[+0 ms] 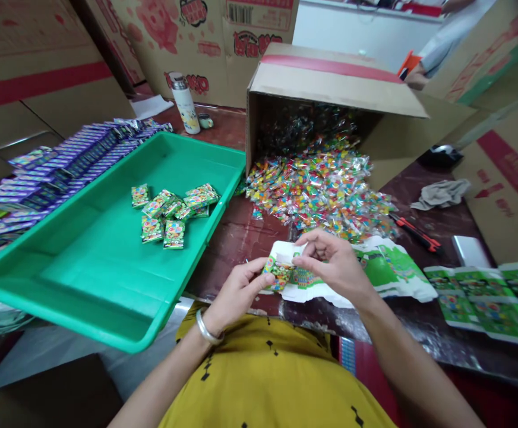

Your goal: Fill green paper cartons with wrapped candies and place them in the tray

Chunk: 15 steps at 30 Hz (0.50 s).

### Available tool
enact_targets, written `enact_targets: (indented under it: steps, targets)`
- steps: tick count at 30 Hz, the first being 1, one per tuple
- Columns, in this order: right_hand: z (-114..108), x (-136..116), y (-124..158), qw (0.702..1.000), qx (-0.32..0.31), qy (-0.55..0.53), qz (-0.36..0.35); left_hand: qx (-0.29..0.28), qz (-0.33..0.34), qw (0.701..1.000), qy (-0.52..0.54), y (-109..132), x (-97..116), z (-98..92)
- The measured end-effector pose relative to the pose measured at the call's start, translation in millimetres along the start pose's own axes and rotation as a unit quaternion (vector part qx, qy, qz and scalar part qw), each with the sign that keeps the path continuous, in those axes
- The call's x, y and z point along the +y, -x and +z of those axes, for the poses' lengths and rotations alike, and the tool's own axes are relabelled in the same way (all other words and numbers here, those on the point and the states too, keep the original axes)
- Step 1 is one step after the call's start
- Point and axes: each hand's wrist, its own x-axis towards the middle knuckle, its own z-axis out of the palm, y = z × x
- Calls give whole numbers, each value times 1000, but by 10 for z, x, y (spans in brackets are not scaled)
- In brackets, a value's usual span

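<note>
Holding a small printed cardboard carton (280,268) over the edge of the dark red worktable (236,235), the left hand (236,291) pinches its lower end between thumb and fingers, while the right hand (334,261) closes its fingertips on the white open flap at the top. Just behind the hands lies a stack of flat, unfolded green-and-white carton blanks (388,270), and beyond that a heap of small clear-wrapped multicoloured candies (321,190) spills from a tipped brown cardboard box (330,83). To the left, a green plastic tray (94,267) overhangs the table edge and holds a loose cluster of finished cartons (172,211). The flap looks thin, so a hard pinch could crease or tear it. With the carton held over the lap, a loosened grip could drop it to the floor. The tray also seems precarious: an elbow nudge might tip it off.
</note>
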Motion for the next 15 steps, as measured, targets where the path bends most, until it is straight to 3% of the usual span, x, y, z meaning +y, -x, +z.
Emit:
enact_targets:
  steps: [5,8,11,15]
  targets:
    - [365,212,96,990,123,-64,-31,156,31,983,88,-46,-90,112]
    - [542,302,103,978,190,-70,-59,213,62,972,81,-36,-88,164]
    - [606,331,72,976,193,-37,-90,204,70,976,32,-5,-72,157]
    - [570,350,19,980,172,11,-96,132,42,990,41,6,-85,89]
